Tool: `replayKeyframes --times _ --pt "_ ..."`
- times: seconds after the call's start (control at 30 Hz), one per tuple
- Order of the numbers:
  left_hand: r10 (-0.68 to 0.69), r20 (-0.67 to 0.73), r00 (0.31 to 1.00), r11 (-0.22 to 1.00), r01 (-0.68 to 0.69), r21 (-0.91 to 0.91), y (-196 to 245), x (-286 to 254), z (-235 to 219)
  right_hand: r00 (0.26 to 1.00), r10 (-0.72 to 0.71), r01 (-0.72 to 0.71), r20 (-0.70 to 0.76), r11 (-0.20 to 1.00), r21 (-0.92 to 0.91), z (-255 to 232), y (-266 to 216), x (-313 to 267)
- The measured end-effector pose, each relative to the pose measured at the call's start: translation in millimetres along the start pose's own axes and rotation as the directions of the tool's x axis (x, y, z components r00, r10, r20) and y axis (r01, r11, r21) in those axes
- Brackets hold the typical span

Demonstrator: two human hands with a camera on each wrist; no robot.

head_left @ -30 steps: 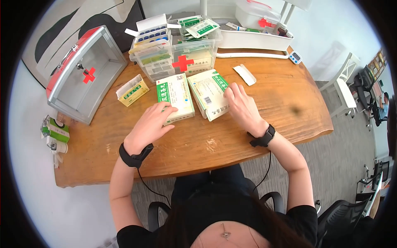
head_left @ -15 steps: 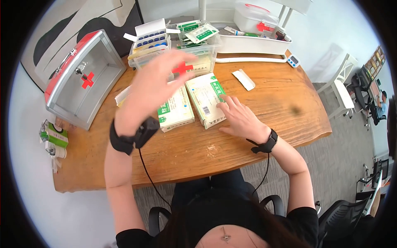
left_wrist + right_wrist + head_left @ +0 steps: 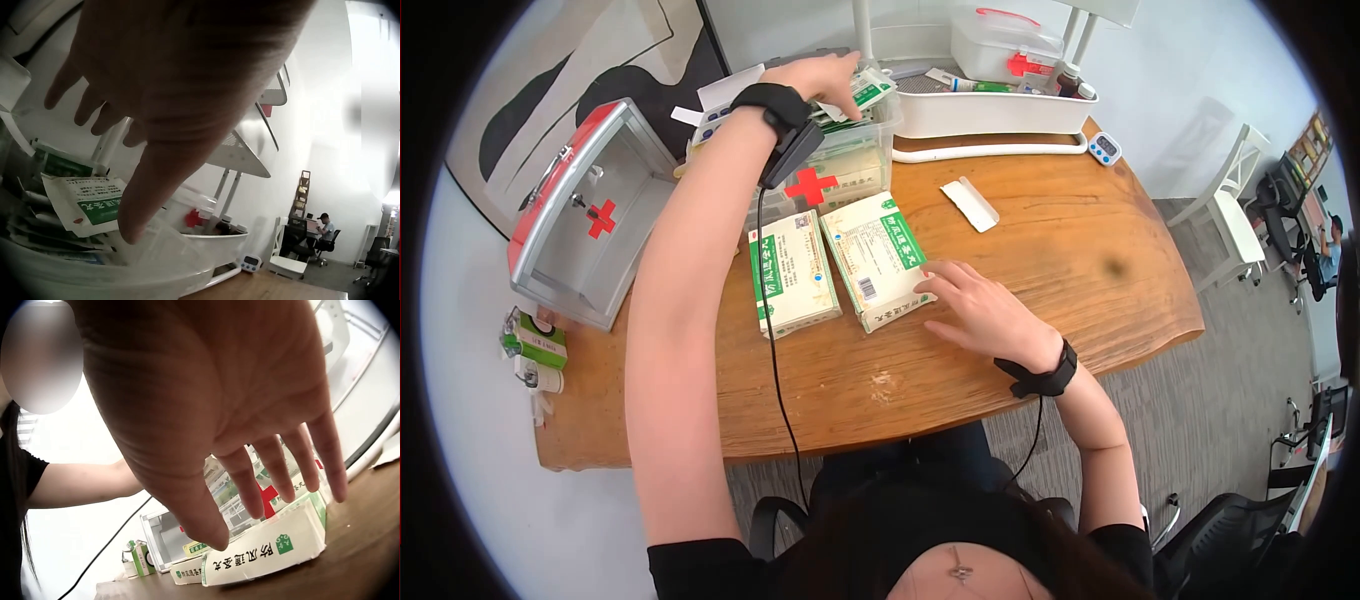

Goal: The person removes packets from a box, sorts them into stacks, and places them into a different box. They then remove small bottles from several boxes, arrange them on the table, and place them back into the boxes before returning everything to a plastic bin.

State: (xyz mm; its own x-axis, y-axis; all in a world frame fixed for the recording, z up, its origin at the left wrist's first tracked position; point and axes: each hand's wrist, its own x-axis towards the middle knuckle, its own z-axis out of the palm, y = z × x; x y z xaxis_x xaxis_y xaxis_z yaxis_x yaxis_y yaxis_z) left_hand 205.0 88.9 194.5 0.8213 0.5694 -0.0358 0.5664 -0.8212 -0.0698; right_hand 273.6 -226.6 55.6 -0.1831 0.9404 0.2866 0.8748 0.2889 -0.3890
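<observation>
A white-and-green sachet (image 3: 87, 203) lies on top of a heap of similar packets in the clear plastic bin (image 3: 882, 140), the one marked with a red cross. The left hand (image 3: 825, 80) is the nearer one: it hangs over the heap, with the sachet below its palm beside the thumb. In the head view the sachet's long axis slants from near left to far right. The left hand's fingers are extended and apart, grasping nothing; whether the thumb touches the sachet cannot be told.

The right hand (image 3: 990, 315) is well apart from the bin, relaxed and holding nothing, its fingertips at the right long edge of a medicine carton (image 3: 875, 262); contact is unclear. That carton and a second carton (image 3: 800, 275), just left of it, lie flat with long axes running away from the person, far ends turned slightly left.

All this is on a wooden table (image 3: 1060, 250), with a loose white cardboard piece (image 3: 971, 204) right of the cartons. A red-topped first-aid case (image 3: 580, 240) stands at left; a white rack (image 3: 990, 115) and a small timer (image 3: 1104, 149) sit at far right. Beyond are a white chair (image 3: 1228, 218) and grey flooring (image 3: 1040, 470).
</observation>
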Motion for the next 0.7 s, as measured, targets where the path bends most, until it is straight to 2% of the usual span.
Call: replayKeyframes --times 0.03,0.13,0.27,0.4,0.47,0.53,0.57,0.63,0.67,0.7 --pt "-0.113 0.055 0.992 0.991 0.109 0.076 2.0 3.0 3.2 1.0 -0.015 0.015 -0.017 1.0 0.015 -1.2 0.0 1.3" --pt "-0.19 0.109 0.976 0.979 0.18 0.099 0.7 11.0 10.9 0.998 -0.033 0.035 -0.048 0.999 0.036 -6.9 -0.4 4.3" --pt "-0.195 0.126 0.973 0.977 0.182 0.108 -22.9 39.0 21.3 0.995 -0.042 0.046 -0.085 0.998 0.049 -9.7 3.6 6.5" --pt "-0.281 0.088 0.956 0.955 0.269 0.129 -50.1 60.9 33.7 0.998 -0.021 0.025 -0.057 0.997 0.073 -13.9 1.8 8.4" --pt "-0.246 0.039 0.969 0.967 0.242 0.083 -61.1 63.6 33.8 0.998 -0.02 0.024 -0.06 0.997 0.076 -14.7 1.8 9.6" --pt "-0.13 0.107 0.986 0.99 0.135 -0.042 -65.4 66.4 28.2 0.998 -0.018 0.023 -0.059 0.996 0.091 -15.8 3.2 11.4" --pt "-0.132 0.112 0.985 0.99 0.138 -0.042 -63.8 64.8 28.5 0.998 -0.016 0.022 -0.057 0.994 0.111 -15.1 3.4 12.0" --pt "-0.073 0.011 0.997 0.997 0.073 0.021 -55.7 62.7 26.2 0.997 -0.033 0.042 -0.075 0.992 0.117 -14.4 5.2 15.6" --pt "-0.076 0.013 0.997 0.997 0.076 0.023 -51.5 60.2 22.8 0.994 -0.049 0.06 -0.094 0.991 0.117 -14.7 6.1 17.7" --pt "-0.019 0.009 1.0 0.999 0.019 0.048 -47.0 57.8 19.5 0.994 -0.05 0.061 -0.093 0.991 0.12 -16.7 5.4 19.7"
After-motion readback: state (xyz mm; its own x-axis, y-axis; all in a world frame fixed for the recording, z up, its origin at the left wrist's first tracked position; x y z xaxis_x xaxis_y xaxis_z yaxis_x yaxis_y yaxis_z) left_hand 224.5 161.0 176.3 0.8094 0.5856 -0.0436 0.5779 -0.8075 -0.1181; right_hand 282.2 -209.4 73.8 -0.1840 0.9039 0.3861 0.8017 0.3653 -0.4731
